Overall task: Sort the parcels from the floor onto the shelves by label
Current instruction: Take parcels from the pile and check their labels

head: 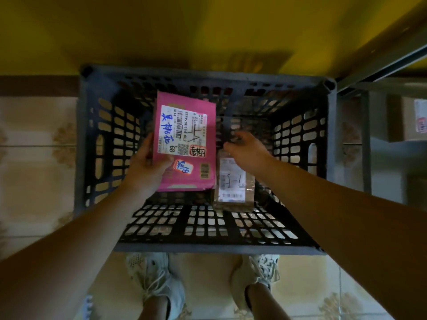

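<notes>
Operator: Left forearm and right forearm reach down into crate. Left hand status?

Checker: Grips pink parcel at its lower left corner, thumb on the label face. Parcel is inside the crate, left of centre.

Operator: Right hand?

Checker: Over the far end of brown parcel, which lies just beside the pink one. Fingers bent and blurred; cannot tell whether they grip.

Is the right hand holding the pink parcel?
No, the left hand grips the pink parcel, while the right hand is over the brown parcel in the crate.
</notes>
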